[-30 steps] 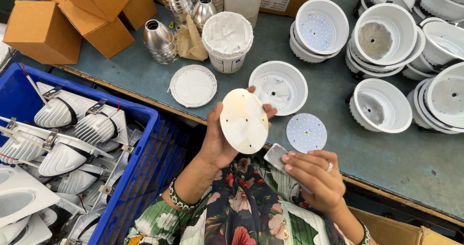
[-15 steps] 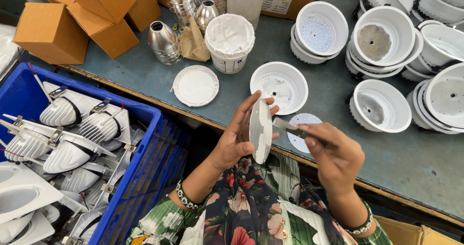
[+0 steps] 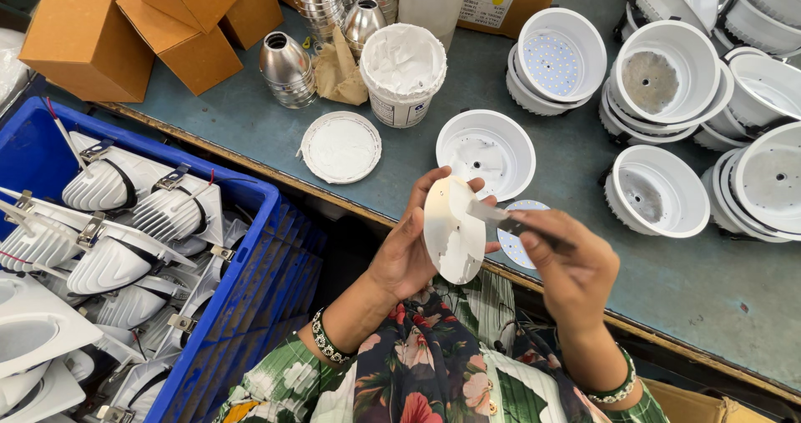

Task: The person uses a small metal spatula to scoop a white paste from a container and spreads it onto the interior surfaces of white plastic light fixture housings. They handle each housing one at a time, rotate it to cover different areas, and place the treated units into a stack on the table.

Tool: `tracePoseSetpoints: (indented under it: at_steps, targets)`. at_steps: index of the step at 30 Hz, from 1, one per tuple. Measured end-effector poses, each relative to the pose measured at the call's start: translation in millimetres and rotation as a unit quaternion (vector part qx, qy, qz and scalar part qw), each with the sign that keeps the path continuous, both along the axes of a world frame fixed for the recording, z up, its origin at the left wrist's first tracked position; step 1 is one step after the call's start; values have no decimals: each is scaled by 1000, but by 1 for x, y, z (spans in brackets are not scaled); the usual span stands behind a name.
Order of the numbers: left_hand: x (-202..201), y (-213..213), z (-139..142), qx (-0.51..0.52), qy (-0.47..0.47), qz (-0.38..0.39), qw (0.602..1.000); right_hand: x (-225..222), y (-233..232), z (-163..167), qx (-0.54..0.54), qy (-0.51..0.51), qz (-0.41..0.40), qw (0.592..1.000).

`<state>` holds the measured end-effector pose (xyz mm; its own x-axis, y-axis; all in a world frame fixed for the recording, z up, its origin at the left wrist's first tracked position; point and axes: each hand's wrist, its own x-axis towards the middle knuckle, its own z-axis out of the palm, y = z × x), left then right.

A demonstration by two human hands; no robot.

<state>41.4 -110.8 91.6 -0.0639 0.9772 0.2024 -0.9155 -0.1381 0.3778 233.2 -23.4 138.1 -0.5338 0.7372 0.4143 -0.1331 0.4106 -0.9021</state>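
Observation:
My left hand (image 3: pixel 406 252) holds a round white disc (image 3: pixel 451 230) up on edge, smeared with white paste. My right hand (image 3: pixel 569 266) grips a small flat metal scraper (image 3: pixel 501 217) whose blade rests against the disc's face. Just behind my hands a round white LED board (image 3: pixel 517 248) lies on the bench, partly hidden by the right hand. An open tub of white paste (image 3: pixel 403 71) stands further back, with its white lid (image 3: pixel 340 147) lying flat to its left. An empty white lamp housing (image 3: pixel 486 152) sits just beyond the disc.
Several white lamp housings (image 3: pixel 659 191) are stacked at the right of the grey-blue bench (image 3: pixel 250 131). Shiny metal reflectors (image 3: pixel 286 67) and brown cardboard boxes (image 3: pixel 92 43) stand at the back left. A blue crate (image 3: pixel 242 306) of finned white lamp bodies sits at the left.
The disc went from facing me to being held on edge. My right hand rose from the bench with the scraper and brought its blade onto the disc.

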Motion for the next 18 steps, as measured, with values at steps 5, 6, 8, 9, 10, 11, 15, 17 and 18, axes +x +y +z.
tracePoseSetpoints:
  at_steps: [5,6,8,9,10,11,15,17,18]
  targets:
    - [2,1,3,4,17,33,999,-20,-15,26,285,-66,-8,956]
    - [2,1,3,8,16,32,999,-24,-18,29,314,-75,-18,946]
    - [3,0,3,16,14,32,999,-28,-23,33,371,-94,-39,923]
    - [3,1,3,20,14,33,999,-29,-24,34,382,-100,-38,918]
    - [3,1,3,23,13,35,999,-30,-26,34,394,-105,-38,912]
    - [4,1,2,25,17,40,999,-30,-27,34,406,-111,-37,907]
    - [6,2,2,36,48,64,996,-32,-33,28,402,-107,-10,909]
    - [6,3,2,39,58,73,995,-32,-37,25,389,-101,5,916]
    - [6,3,2,37,58,76,995,-32,-38,25,389,-102,11,916]
